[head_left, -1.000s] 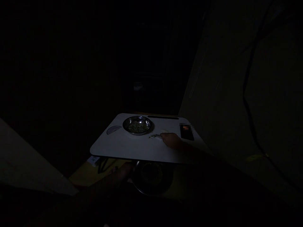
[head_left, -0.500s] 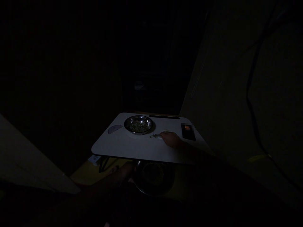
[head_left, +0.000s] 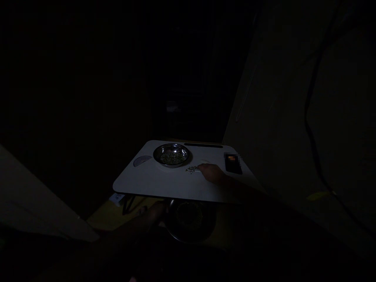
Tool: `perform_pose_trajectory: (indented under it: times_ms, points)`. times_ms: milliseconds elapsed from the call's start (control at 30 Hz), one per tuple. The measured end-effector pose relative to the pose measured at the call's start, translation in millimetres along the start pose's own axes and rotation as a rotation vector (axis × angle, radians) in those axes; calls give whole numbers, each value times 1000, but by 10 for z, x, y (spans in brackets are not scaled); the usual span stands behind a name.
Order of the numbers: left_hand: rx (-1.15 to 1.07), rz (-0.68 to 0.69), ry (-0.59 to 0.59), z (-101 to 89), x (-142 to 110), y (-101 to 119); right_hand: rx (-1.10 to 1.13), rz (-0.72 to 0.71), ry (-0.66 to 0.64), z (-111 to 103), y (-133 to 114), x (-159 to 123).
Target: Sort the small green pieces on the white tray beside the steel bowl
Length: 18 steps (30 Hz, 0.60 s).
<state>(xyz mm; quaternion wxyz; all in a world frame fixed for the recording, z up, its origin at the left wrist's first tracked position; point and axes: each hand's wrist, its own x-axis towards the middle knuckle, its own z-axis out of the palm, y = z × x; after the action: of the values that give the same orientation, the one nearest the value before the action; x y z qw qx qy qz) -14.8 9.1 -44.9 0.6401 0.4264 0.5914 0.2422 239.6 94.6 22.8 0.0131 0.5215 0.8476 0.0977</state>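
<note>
My right hand (head_left: 212,172) rests low over the white folding table (head_left: 164,184), its fingers closed on a small pale thing that I cannot make out. At its fingertips lies a loose patch of small seeds or grains (head_left: 191,169). A shiny steel bowl (head_left: 172,164) to the left of the patch holds many more of them. Below the table's near edge, in deep shadow, my left hand (head_left: 158,209) grips the left rim of a larger metal bowl (head_left: 188,237). Its contents are too dark to tell.
A phone (head_left: 233,166) lies at the table's right side, its screen partly blurred. On the left is a half-round printed mark (head_left: 142,160), and a dark slot (head_left: 203,145) runs along the far edge. A wall with a hanging cable (head_left: 307,113) stands on the right.
The grains by my right fingertips look slightly more spread out towards me. Both hands and both bowls stay nearly where they were; the view has shifted a little.
</note>
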Motion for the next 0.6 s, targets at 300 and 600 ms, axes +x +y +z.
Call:
perform_pose_trajectory:
  times_ms: [300, 600]
  points:
    - [28, 34, 15, -17, 50, -50, 9, 2, -18, -29, -14, -22]
    - [2, -8, 1, 13, 25, -3, 3, -18, 12, 11, 18, -26]
